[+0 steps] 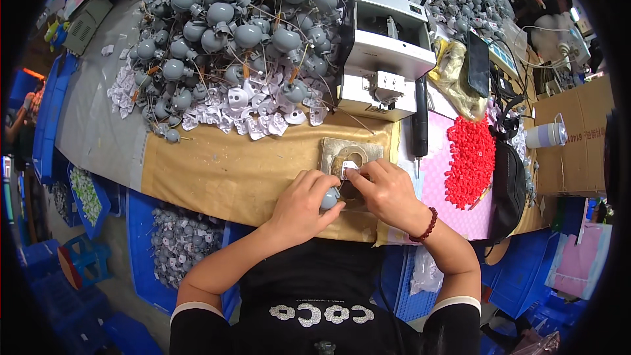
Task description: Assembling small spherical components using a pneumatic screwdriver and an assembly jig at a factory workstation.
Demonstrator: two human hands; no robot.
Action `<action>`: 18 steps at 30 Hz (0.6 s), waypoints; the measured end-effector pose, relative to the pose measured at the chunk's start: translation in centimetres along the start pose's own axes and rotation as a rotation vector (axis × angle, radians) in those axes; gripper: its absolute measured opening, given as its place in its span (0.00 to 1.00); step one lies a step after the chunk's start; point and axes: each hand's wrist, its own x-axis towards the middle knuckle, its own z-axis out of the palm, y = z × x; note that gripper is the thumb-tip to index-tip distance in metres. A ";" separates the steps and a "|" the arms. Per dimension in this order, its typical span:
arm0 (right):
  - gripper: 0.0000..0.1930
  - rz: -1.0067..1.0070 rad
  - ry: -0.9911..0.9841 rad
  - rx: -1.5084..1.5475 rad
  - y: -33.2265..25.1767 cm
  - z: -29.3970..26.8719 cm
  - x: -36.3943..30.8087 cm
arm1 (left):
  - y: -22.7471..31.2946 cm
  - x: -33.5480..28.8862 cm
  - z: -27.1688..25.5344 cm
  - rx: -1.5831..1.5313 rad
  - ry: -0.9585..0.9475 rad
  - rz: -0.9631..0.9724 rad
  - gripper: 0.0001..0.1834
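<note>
My left hand (301,205) is closed round a small grey ball-shaped part (330,198), held low over the front of a square metal plate (371,151). Just to its right, my right hand (396,198) pinches a small white plastic piece (347,167) above the plate's round recess. Ball part and white piece are close together; whether they touch is hidden by my fingers. Beyond my hands lies a heap of white plastic pieces (246,108), with a large pile of glossy grey ball parts (230,16) behind and over it, thin wires sticking out.
A white machine (388,52) stands behind the plate, with a black pen-shaped screwdriver (420,121) upright beside it. To the right are a heap of small red parts (470,161), a black pouch (509,187), a phone (478,62) and a cup (547,135). A blue bin (141,250) of grey parts sits below left.
</note>
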 end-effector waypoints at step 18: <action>0.18 0.046 -0.201 -0.107 -1.6 -1.5 0.9 | 0.5 -0.1 1.6 0.341 0.130 0.135 0.32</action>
